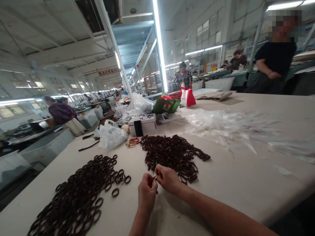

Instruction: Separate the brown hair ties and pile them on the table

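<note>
My left hand (147, 191) and my right hand (168, 178) meet over the beige table (246, 183), both closed in a pinch on one small dark brown hair tie (155, 177) between their fingertips. Just beyond my right hand lies a heap of dark brown hair ties (172, 152). A second, longer spread of the same hair ties (81, 193) covers the table to the left of my left hand, with a few single rings lying loose at its edge.
A white plastic bag (112, 136), scissors with red and yellow handles (133, 142), a white box (144, 124) and clear plastic sheeting (221, 126) lie farther back. A green bag (167, 105) and red bag (188, 97) stand behind. Other people work at nearby tables.
</note>
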Motion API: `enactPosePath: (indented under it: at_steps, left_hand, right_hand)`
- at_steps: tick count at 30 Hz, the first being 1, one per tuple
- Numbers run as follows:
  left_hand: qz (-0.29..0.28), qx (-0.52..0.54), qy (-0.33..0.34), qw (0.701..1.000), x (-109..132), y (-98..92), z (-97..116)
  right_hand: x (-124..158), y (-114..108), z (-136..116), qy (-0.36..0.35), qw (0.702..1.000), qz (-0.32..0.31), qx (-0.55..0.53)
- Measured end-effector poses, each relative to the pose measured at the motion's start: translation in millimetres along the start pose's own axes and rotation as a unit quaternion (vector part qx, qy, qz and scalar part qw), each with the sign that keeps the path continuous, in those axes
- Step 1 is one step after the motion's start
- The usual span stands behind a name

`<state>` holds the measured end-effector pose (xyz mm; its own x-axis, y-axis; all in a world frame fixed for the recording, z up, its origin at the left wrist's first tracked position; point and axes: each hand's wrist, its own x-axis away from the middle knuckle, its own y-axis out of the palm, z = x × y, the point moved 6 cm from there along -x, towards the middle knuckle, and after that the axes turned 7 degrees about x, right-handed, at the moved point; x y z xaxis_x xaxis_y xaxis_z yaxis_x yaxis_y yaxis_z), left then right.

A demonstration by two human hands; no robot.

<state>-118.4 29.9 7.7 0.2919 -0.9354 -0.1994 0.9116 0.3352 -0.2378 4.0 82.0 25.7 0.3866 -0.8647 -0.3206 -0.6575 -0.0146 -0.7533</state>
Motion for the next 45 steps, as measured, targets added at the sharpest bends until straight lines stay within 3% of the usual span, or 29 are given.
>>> enactPosePath:
  at_steps: [3,9,15,20,23,28,30,32,34,38,41,45]
  left_hand:
    - [-0.012,0.046,-0.021,0.999,-1,3.6,-7]
    - [-0.120,0.113,-0.088,0.982,-2,17.3,-24]
    - [-0.077,0.133,-0.063,0.986,-4,9.1,-17]
    - [-0.102,0.095,-0.045,0.989,-2,7.0,-9]
    - [-0.044,0.030,-0.015,0.998,-10,-23.9,-6]
    - [0.213,-0.037,0.007,0.976,-21,-117.7,-3]
    - [0.235,-0.066,0.006,0.970,-20,-127.6,-2]
    - [0.185,-0.115,0.032,0.975,-18,-111.6,2]
    - [0.098,-0.164,0.072,0.979,-15,-79.5,6]
    - [-0.020,-0.264,0.166,0.950,-11,-23.6,11]
    - [-0.067,-0.320,0.199,0.924,-14,-6.1,7]
    - [-0.084,-0.375,0.194,0.903,-18,-4.3,0]
  right_hand:
    - [-1,-5,3,-0.024,1.000,0.004,-0.017]
    - [-1,-4,8,-0.027,0.998,-0.012,-0.063]
    - [-1,4,8,-0.040,0.998,-0.022,-0.042]
    - [2,10,4,-0.074,0.995,-0.062,0.000]
    - [-2,-3,7,-0.092,0.994,-0.034,0.047]
    - [-17,-36,30,0.002,0.978,0.025,0.205]
    - [-19,-38,31,-0.001,0.969,0.011,0.248]
    - [-18,-35,27,-0.017,0.962,-0.012,0.271]
    - [-16,-31,24,-0.024,0.960,-0.032,0.279]
    - [-15,-25,23,-0.021,0.957,-0.069,0.279]
    - [-15,-24,23,-0.033,0.957,-0.088,0.275]
    - [-14,-24,20,-0.062,0.956,-0.098,0.269]
